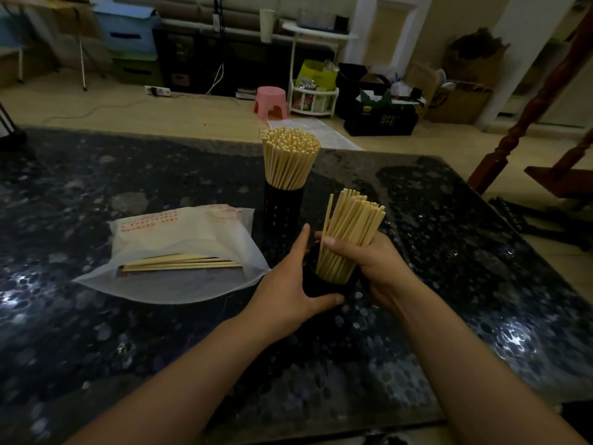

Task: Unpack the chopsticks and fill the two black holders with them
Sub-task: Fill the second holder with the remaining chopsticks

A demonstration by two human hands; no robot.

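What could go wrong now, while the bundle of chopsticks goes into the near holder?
1. The bundle leans to the right in the right hand; one loose stick stands apart at its left and may slip out.
2. The near holder is steadied only by the left hand; pushing at a slant might tip it.
3. The full holder stands just behind and might be knocked.

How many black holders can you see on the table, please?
2: the far holder stands mid-table, packed with chopsticks; the near holder is gripped by the left hand, partly hidden by both hands.
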